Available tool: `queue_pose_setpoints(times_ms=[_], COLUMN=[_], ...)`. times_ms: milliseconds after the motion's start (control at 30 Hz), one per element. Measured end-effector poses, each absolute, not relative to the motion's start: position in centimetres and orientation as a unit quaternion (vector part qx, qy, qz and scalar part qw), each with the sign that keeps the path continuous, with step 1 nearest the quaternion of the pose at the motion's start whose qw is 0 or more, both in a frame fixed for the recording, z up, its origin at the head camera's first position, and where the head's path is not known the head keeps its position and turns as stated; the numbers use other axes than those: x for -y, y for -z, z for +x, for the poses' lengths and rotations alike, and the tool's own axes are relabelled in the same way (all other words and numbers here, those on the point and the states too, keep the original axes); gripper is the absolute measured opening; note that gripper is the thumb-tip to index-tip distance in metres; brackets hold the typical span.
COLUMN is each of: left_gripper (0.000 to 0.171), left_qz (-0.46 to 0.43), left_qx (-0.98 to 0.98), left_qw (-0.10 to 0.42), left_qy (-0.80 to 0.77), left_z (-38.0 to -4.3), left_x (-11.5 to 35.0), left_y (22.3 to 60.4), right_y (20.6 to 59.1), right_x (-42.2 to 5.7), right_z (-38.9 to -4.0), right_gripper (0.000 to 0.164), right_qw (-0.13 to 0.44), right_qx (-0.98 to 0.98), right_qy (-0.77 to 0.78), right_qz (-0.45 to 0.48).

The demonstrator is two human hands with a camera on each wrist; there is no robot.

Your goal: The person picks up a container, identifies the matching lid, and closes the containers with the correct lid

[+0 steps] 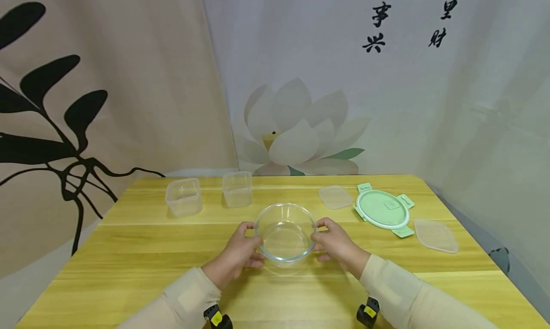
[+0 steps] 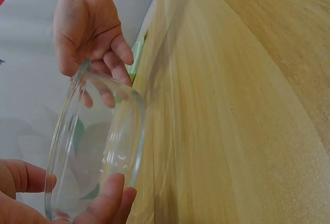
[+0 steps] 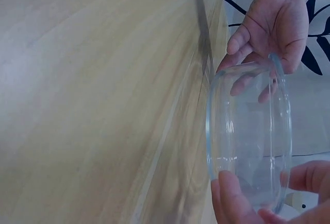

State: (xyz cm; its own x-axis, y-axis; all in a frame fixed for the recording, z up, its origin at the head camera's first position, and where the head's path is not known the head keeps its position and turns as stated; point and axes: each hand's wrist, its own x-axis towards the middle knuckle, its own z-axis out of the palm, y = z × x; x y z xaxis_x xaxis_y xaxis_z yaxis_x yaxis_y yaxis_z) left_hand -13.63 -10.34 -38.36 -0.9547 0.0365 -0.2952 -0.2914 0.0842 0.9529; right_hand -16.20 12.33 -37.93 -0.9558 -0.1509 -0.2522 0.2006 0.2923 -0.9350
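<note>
Glass bowl (image 1: 286,233), head view: it is being held between left grip (image 1: 236,255) and right grip (image 1: 338,246), around the middle of the wooden table (image 1: 142,252).
Translucent tubs (image 1: 184,198), head view: two are standing farther back, to the left.
Green lid (image 1: 381,208), head view: it is lying to the right, between two translucent lids (image 1: 335,196).
Left wrist view: left grip is gripping the bowl by its rim and side.
Right wrist view: right grip is gripping the opposite side.
</note>
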Motion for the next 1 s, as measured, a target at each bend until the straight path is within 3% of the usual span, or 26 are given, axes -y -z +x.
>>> queue_pose_setpoints(times_ms=[1000], left_gripper=[0.051], left_qz=[-0.105], left_qx=[-0.728], left_qw=[0.121], left_qy=[-0.667], left_z=[-15.2], left_x=[10.1], left_y=[39.4], right_y=[38.7], right_x=[-12.2], right_z=[-17.5], right_gripper=[0.036], right_qw=[0.152], right_qx=[-0.790], right_qy=[0.594], right_qz=[0.026])
